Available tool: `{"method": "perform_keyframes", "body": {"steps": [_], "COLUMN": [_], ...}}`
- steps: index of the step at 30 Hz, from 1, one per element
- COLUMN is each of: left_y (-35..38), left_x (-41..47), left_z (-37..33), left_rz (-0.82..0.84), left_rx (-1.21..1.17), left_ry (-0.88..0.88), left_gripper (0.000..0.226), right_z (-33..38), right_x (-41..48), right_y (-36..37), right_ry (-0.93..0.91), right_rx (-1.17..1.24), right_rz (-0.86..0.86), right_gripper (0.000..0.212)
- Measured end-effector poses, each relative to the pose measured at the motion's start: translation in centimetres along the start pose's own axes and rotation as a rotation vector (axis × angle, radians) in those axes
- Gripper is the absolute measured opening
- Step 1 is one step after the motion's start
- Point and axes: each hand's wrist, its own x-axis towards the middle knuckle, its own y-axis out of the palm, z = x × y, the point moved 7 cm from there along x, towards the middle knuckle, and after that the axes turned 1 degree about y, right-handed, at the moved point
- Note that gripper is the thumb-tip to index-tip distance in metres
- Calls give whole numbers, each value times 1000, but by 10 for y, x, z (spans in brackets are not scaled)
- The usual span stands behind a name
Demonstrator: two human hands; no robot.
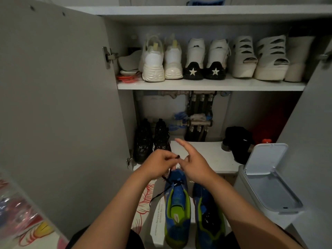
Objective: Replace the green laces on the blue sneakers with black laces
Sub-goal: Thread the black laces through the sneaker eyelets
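- The left grip (159,162) pinches the tip of a black lace (158,194) above the toe of a blue sneaker (177,203).
- The right grip (195,168), just beside it, has its forefinger stretched out; whether it grasps the lace cannot be told.
- A second blue sneaker (208,212) lies alongside, both on the floor before an open shoe cabinet (206,86).
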Motion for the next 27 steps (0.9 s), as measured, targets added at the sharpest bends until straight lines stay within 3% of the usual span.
{"method": "perform_keyframes", "body": {"steps": [6,11,16,21,25,27], "left_y": [0,-24,-52,-67,-66,-54], "left_x": [-7,-7,-12,-21,-19,-13], "left_z": [10,16,28,43,53,53], "left_rz": [92,-107,-352,-522,-443,-300], "left_rx": [263,376,373,378,392,433], "left_ry": [-51,-128,-260,-387,-428,-368], "left_gripper": [9,15,17,24,13,39], "right_z": [-9,-27,-37,-60,-67,-63], "right_x": [-5,-4,-6,-14,-17,-17], "right_y": [5,-8,-17,-24,-26,-22], "right_ry": [3,139,218,345,380,341], "right_rx": [-227,-178,-164,-396,-479,-468], "right_rz": [194,137,94,156,167,178], "right_gripper": [23,6,14,25,27,30]}}
